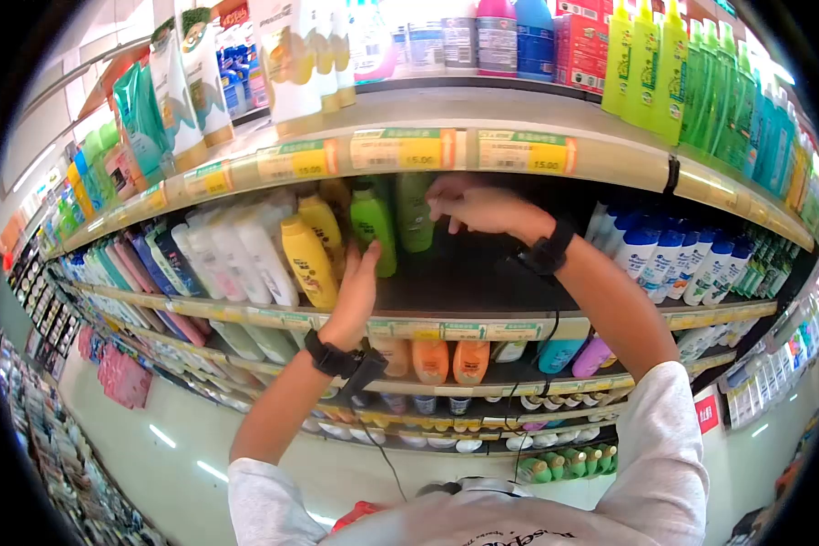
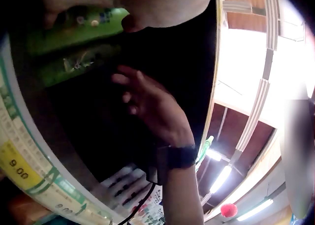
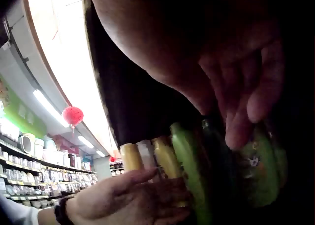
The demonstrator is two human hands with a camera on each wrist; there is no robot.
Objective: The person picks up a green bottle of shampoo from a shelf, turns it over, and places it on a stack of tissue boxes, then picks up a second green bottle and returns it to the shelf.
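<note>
Shelf (image 1: pixel 491 273) is carrying a row of bottles; reading left to right in the head view. Pale bottles (image 1: pixel 271 271) are standing at the left, with two yellow bottles (image 1: pixel 307 260) coming next, one set behind the other. Left hand (image 1: pixel 358 288) is resting just right of the front yellow bottle, fingers straight and pointing inward, not curling round anything; its fingertips are apparently touching the side of a bright green bottle (image 1: pixel 373 223). That bottle is standing on the shelf, long axis near vertical; lens curvature may be adding to the slight lean. Darker green bottle (image 1: pixel 416 217) is standing just right of it, also upright, its upper end falling into shadow beneath the upper shelf (image 1: pixel 400 118). Right hand (image 1: pixel 484 207) is hanging just right of that bottle, fingers loosely bent; the left wrist view is showing nothing held in it. Fingertip contact with the darker bottle: cannot tell, the right wrist view being too dark there. Relation judged decisive: both green bottles are standing side by side between the hands, the left being nearer the bright one, the right nearer the darker one; any sideways push would be running across their upright axes. Farther right, blue-capped bottles (image 1: pixel 635 260) are standing well apart from both hands.
</note>
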